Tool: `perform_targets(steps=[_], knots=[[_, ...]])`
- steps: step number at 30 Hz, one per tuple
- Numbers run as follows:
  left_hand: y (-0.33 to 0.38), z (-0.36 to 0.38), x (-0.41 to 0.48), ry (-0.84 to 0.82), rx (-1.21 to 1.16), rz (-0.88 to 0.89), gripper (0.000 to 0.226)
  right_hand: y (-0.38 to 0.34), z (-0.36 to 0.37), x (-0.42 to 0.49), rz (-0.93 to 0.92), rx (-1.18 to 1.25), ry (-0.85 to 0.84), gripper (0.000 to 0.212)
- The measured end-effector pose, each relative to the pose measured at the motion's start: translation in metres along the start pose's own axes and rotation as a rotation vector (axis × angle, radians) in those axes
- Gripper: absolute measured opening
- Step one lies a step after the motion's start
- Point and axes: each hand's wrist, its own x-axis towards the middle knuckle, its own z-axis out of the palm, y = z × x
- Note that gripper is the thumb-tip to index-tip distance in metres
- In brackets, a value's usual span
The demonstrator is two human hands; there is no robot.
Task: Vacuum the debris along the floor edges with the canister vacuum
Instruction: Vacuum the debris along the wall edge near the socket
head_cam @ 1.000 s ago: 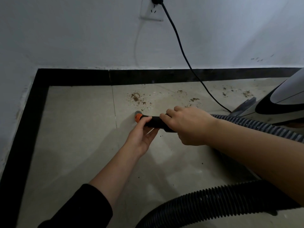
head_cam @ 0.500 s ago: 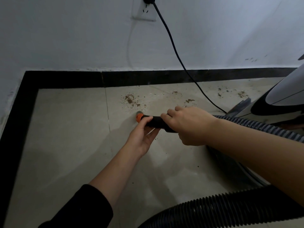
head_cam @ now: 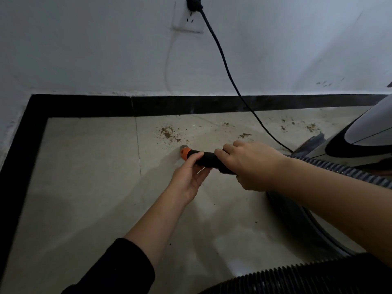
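Two hands on the hose end (head_cam: 209, 159) here: it's a black tube with an orange collar (head_cam: 185, 153) at its mouth, held low over the pale tiled floor (head_cam: 84, 187), pointing left and sitting just short of the biggest patch of brown debris (head_cam: 168, 134). The left hand (head_cam: 187, 179) cups it from underneath right behind the collar, thumb laid over the top and fingers curled round below. The right hand (head_cam: 251, 164) grabs it from above further back, fingers wrapped over the tube. From there the ribbed hose (head_cam: 339, 171) runs right to the canister vacuum (head_cam: 360, 141), and another loop of it crosses the bottom of the view. A smaller patch (head_cam: 245, 135) and a far scatter (head_cam: 310, 127) lie further right, near the black border strip (head_cam: 191, 105) at the foot of the wall. The power cord (head_cam: 224, 66) drops from the wall socket (head_cam: 187, 22), crosses that strip and trails over the tiles to the machine. My take on doing this bit well: tip the mouth down till it nearly kisses the tile, let the front hand steer while the back hand carries the hose weight, and go slow toward the strip so crumbs get pulled in rather than flicked. The cord lies right between the patches, so I'd lift over it, not drag across. No way to tell whether the machine is running.
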Motion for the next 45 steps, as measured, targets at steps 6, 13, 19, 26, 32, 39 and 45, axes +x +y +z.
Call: perform_targets(steps=[6, 13, 19, 26, 32, 39, 45], knots=[[-0.002, 0.003, 0.005, -0.011, -0.028, -0.004, 0.028, 0.004, 0.0, 0.0, 0.011, -0.013, 0.004, 0.058], [0.0, 0.001, 0.013, -0.025, -0.02, 0.011, 0.021, 0.0, -0.002, 0.008, 0.024, -0.026, 0.009, 0.056], [0.005, 0.001, 0.014, -0.028, -0.015, 0.011, 0.021, -0.001, -0.002, 0.011, 0.034, -0.007, 0.015, 0.058], [0.007, -0.007, 0.009, -0.015, -0.033, 0.02, 0.022, -0.007, -0.004, 0.012, 0.011, -0.001, 0.03, 0.061], [0.015, -0.021, 0.0, 0.013, -0.055, 0.059, 0.02, -0.019, -0.008, 0.018, -0.015, 0.012, 0.062, 0.06], [0.026, -0.034, -0.012, 0.06, -0.071, 0.102, 0.019, -0.033, -0.014, 0.027, -0.055, 0.0, 0.082, 0.061], [0.036, -0.045, -0.02, 0.094, -0.061, 0.131, 0.012, -0.044, -0.019, 0.035, -0.079, 0.01, 0.103, 0.06]])
